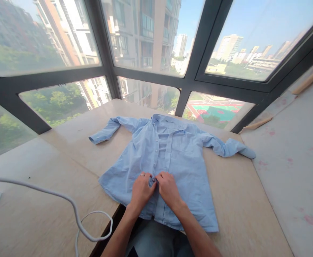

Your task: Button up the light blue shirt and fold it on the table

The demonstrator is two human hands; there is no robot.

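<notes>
A light blue button-up shirt [185, 171] lies front side up, its collar toward the windows and its sleeves spread to both sides. The upper front hangs open, with small buttons down the left edge and the other placket beside it. My left hand [142, 189] pinches the button edge low on the front; a ring is on one finger. Close against it, my right hand [168, 187] grips the opposite placket edge between thumb and fingers. The fingertips of both hands nearly meet at a button there. The shirt's hem reaches the near edge of the ledge.
The shirt rests on a beige stone window ledge [234, 189]. A white cable [65, 198] loops across the left side. Dark window frames [151, 76] border the far side, and a papered wall [292, 167] stands at right. My lap is below the near edge.
</notes>
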